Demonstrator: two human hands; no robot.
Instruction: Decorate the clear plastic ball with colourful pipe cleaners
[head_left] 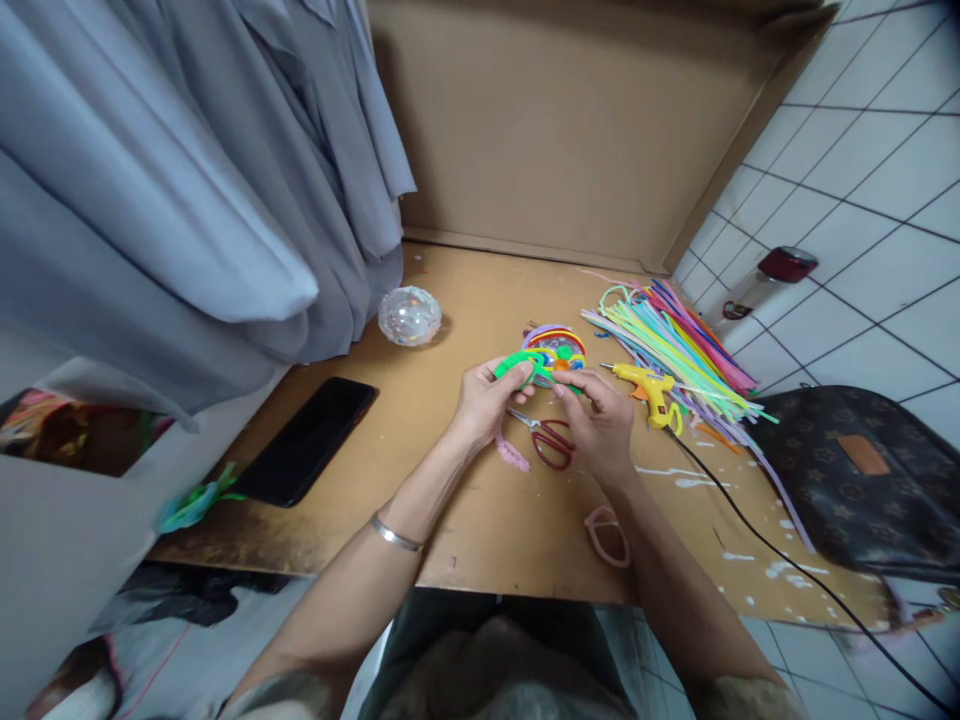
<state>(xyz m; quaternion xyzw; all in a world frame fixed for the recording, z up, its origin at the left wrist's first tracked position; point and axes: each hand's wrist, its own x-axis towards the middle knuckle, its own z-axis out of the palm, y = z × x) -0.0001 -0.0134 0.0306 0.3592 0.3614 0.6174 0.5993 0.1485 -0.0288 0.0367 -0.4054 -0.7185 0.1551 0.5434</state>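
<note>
Both hands meet above the middle of the table around a bright green pipe cleaner. My left hand pinches its curved left part between thumb and fingers. The fingers of my right hand are closed on its right end. Just behind the hands sits a round ornament wrapped in purple, red and yellow, with blue, green and orange bits on it. Red-handled scissors lie below the hands, beside a pink fuzzy strip.
A clear ball and a black phone lie left. Right are a yellow glue gun with a trailing cord, colourful pipe cleaners, a dark bag and pink-framed glasses. Grey cloth hangs at left.
</note>
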